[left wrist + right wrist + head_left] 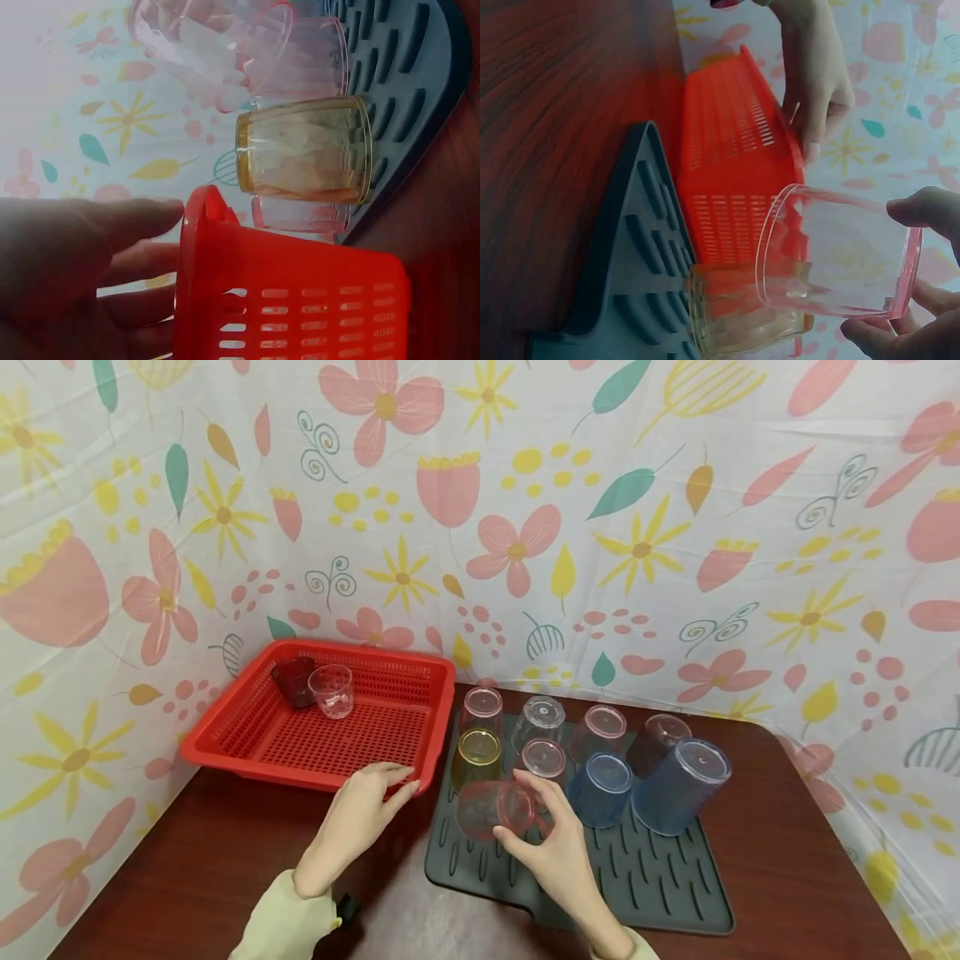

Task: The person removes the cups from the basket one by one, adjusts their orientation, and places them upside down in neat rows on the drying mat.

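My right hand (551, 843) pinches a clear pink-tinted glass (840, 255) near its base between thumb and fingers. The glass lies sideways in the air, its mouth toward the left, over the front of the grey drying mat (652, 885). Behind it, a yellow glass (304, 150) stands upside down on the mat. My left hand (363, 810) is at the near right corner of the red basket (285, 774), fingers loosely bent and thumb tip right at the rim. Inside the basket are a dark red glass (294, 683) and a clear glass (332, 692).
Several upturned glasses stand in rows on the mat, among them a short blue glass (602, 789), a tall blue glass (678, 787) and a faceted clear one (540, 724). Brown tabletop (787, 827) surrounds the mat. A flowered cloth (517, 485) hangs behind.
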